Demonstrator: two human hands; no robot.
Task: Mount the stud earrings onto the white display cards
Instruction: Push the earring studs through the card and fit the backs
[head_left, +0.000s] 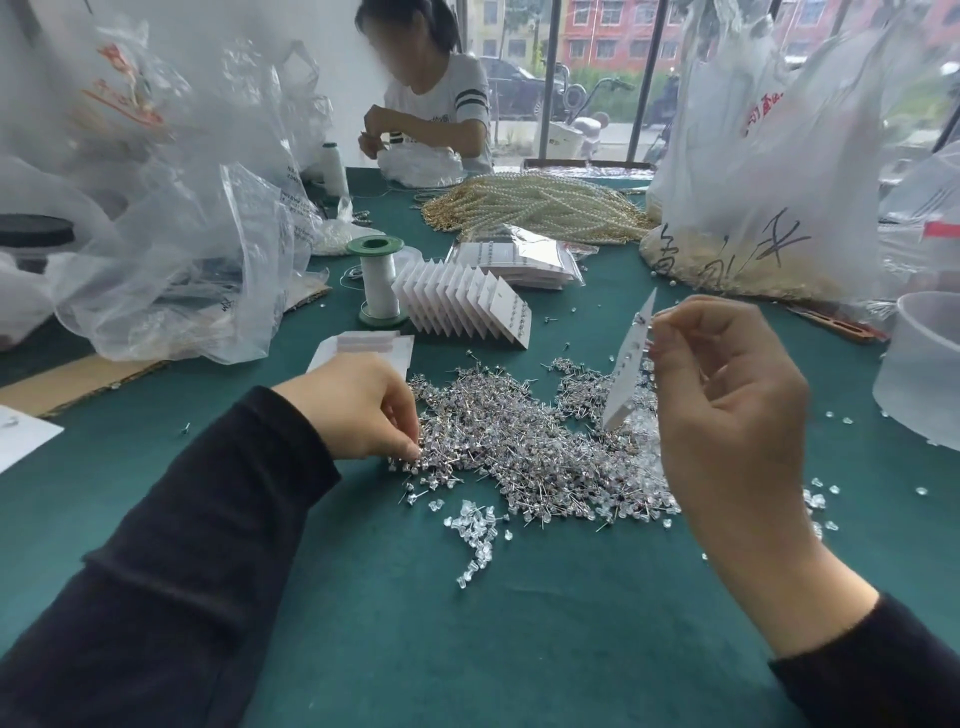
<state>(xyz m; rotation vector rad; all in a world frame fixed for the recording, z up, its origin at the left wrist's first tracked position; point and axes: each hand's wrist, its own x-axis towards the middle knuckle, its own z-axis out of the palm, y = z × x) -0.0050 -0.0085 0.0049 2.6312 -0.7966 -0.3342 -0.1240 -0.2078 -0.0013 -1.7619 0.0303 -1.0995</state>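
Plainly, the likeliest slip is at the lower-left edge of the stud earrings (519, 431), heaped in the middle of the frame. There the left hand (363, 410) has its fingertips drawn together in the pile. I cannot tell whether a stud is caught between them, because the pieces are too small. They lie tangled, so a pinch could lift two at once or flick some across the green tabletop (415, 623). The right hand (727, 395) pinches a white display card (626, 364) by its upper edge, right of centre. The card hangs tilted over the pile with a few studs already in it. Held so lightly, it could bend or twist when a post is pushed through. Clear backs (475, 525) lie scattered just below the pile (easy to scoop up by mistake). Above centre, a fanned row of filled cards (462, 301) stands beside a green-rimmed spool (379, 280), and blank cards (363, 345) lie just behind the left hand. Nothing stands between the two hands.
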